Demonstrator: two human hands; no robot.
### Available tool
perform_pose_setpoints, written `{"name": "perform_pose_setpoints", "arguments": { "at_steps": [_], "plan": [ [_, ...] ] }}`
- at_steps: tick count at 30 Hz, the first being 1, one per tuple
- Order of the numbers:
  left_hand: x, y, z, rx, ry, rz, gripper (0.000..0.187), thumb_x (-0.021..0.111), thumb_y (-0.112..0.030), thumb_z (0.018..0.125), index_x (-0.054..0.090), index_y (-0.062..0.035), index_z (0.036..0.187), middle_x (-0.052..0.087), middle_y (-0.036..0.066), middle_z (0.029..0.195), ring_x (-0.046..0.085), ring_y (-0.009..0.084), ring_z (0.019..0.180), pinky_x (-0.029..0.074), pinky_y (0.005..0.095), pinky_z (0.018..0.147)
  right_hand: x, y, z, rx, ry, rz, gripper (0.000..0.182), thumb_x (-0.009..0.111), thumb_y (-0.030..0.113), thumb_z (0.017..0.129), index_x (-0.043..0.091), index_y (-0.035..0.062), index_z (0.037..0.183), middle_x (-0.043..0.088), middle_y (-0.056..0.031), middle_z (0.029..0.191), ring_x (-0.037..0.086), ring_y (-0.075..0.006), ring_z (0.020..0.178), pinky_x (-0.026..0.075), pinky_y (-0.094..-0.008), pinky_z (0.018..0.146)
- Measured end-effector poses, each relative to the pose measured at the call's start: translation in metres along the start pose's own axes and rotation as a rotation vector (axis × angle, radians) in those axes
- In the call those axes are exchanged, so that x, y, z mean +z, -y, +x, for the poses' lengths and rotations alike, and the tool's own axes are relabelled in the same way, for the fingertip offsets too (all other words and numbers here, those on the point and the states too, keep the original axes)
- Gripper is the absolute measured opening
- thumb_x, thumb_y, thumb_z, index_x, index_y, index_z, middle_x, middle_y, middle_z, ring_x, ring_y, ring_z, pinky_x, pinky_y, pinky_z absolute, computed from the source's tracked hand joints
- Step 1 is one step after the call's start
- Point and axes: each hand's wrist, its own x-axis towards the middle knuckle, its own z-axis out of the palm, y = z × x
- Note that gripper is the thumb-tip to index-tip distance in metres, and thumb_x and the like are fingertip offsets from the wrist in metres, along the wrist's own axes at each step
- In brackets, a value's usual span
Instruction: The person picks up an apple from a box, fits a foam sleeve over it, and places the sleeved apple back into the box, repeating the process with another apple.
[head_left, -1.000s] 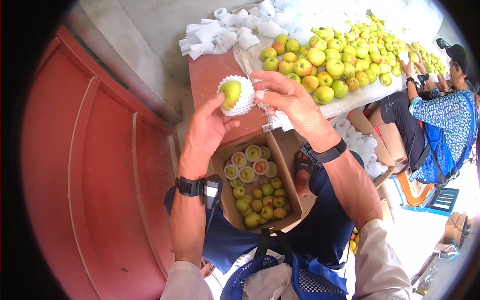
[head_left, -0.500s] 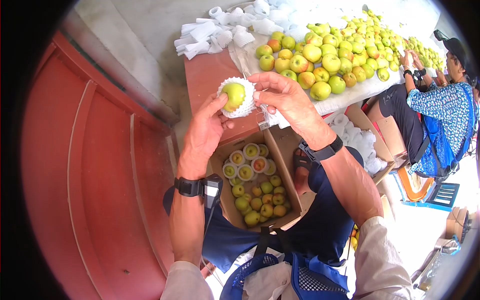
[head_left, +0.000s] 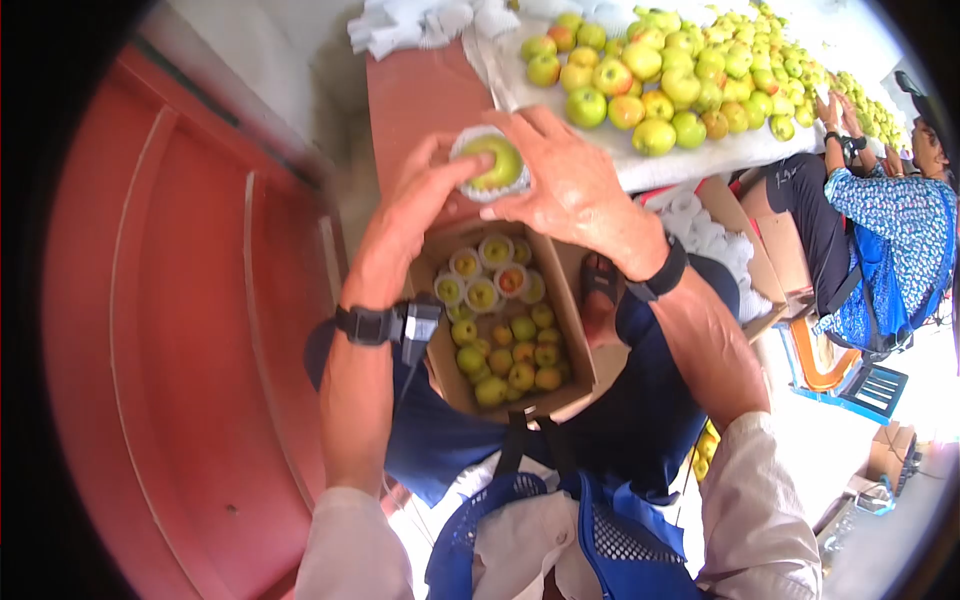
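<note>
A green apple (head_left: 505, 166), seated in a white foam net (head_left: 478, 134), is held up between two hands above the near edge of the counter (head_left: 415, 100). The left hand (head_left: 410, 205) has its grip clamped on the apple from the left, its thumb pressed on the bare face. The right hand (head_left: 570, 175) has its grip clasped on the netted apple from the other side, fingers over the top and thumb lower down. Each wrist wears a black strap (head_left: 662, 270).

Below the hands, between the person's knees, stands an open cardboard box (head_left: 570, 315). Netted apples (head_left: 480, 293) fill its far end, and bare apples (head_left: 500, 360) lie in the near end. On the counter, a heap of loose apples (head_left: 680, 85) spreads over a white cloth (head_left: 640, 175), with a pile of foam nets (head_left: 430, 25) to its left. More white nets (head_left: 705, 235) sit in a second carton (head_left: 750, 215) to the right, near a co-worker (head_left: 890, 215) in a blue patterned top, seated beside the counter
</note>
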Motion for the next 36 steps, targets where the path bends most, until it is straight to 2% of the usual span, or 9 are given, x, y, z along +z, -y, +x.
{"name": "perform_pose_setpoints", "arguments": {
  "at_steps": [5,8,13,15,21,24,27,29,36],
  "plan": [
    [0.001,0.003,-0.005,-0.016,-0.008,0.218,0.051,0.074,-0.033,0.09,0.061,-0.0012,0.128,0.067,0.005,0.109,0.06,0.0084,0.085,0.045,0.0248,0.067,0.015,0.004,-0.006,0.028,0.122,-0.032,0.072,0.086,0.026,0.073,0.055,0.0171,0.138,0.06,-0.0148,0.121,0.063,-0.0385,0.113,0.056,-0.0476,0.086],
    [-0.006,0.006,-0.003,-0.013,0.021,0.382,0.054,0.074,-0.041,0.091,0.062,-0.0012,0.125,0.068,0.005,0.106,0.061,0.0091,0.084,0.045,0.025,0.067,0.021,0.002,-0.006,0.031,0.142,-0.014,0.056,0.078,0.021,0.078,0.06,0.015,0.131,0.063,-0.013,0.114,0.065,-0.0367,0.108,0.056,-0.0463,0.084],
    [-0.031,0.009,-0.007,0.037,0.02,0.362,0.063,0.072,-0.053,0.092,0.062,-0.0008,0.125,0.068,0.008,0.107,0.065,0.0124,0.089,0.046,0.0253,0.067,0.031,0.0,-0.002,0.131,0.241,0.072,0.057,0.076,0.025,0.078,0.06,0.0131,0.131,0.063,-0.0145,0.114,0.064,-0.0375,0.109,0.054,-0.0448,0.089],
    [-0.048,0.015,0.002,0.185,-0.133,0.497,0.068,0.07,-0.058,0.093,0.062,0.0014,0.125,0.069,0.012,0.111,0.069,0.0161,0.093,0.046,0.0254,0.068,0.038,0.001,-0.001,0.144,0.296,0.088,0.059,0.076,0.026,0.077,0.06,0.0121,0.132,0.063,-0.0157,0.115,0.064,-0.0374,0.11,0.054,-0.044,0.091],
    [-0.067,-0.002,-0.013,0.212,-0.167,0.247,0.055,0.067,-0.046,0.099,0.063,0.0015,0.125,0.07,0.016,0.116,0.071,0.0187,0.097,0.047,0.0262,0.069,0.113,-0.019,-0.021,0.286,0.615,0.124,0.073,0.082,0.031,0.072,0.057,0.0044,0.135,0.064,-0.0208,0.125,0.063,-0.0369,0.116,0.049,-0.0409,0.1],
    [-0.078,-0.004,-0.02,0.264,-0.249,0.169,0.05,0.068,-0.044,0.099,0.065,0.0004,0.121,0.071,0.015,0.115,0.071,0.018,0.098,0.046,0.0259,0.071,0.164,-0.029,-0.034,0.49,0.73,0.326,0.076,0.084,0.031,0.072,0.056,0.0052,0.138,0.064,-0.0231,0.128,0.064,-0.0356,0.115,0.049,-0.0392,0.101],
    [-0.087,-0.007,-0.027,0.274,-0.3,0.109,0.045,0.067,-0.041,0.099,0.068,-0.0005,0.117,0.072,0.014,0.113,0.071,0.0174,0.099,0.046,0.026,0.073,0.226,-0.051,-0.051,0.583,0.662,0.33,0.074,0.083,0.029,0.073,0.057,0.0059,0.138,0.064,-0.0228,0.128,0.062,-0.0377,0.121,0.049,-0.0426,0.101],
    [-0.088,-0.014,-0.04,0.263,-0.375,0.078,0.041,0.066,-0.038,0.1,0.068,0.0003,0.117,0.072,0.014,0.113,0.07,0.017,0.099,0.045,0.0255,0.074,0.26,-0.059,-0.062,0.623,0.449,0.43,0.074,0.084,0.026,0.073,0.056,0.0053,0.138,0.065,-0.0225,0.126,0.061,-0.0395,0.121,0.049,-0.044,0.102],
    [-0.091,-0.019,-0.064,0.253,-0.499,-0.011,0.038,0.064,-0.032,0.101,0.067,0.0027,0.117,0.072,0.013,0.111,0.069,0.0163,0.098,0.044,0.025,0.077,0.34,-0.064,-0.082,0.477,0.2,0.354,0.078,0.079,0.019,0.079,0.044,0.0081,0.148,0.048,-0.0254,0.144,0.057,-0.0458,0.12,0.051,-0.0502,0.096]
  ]
}}
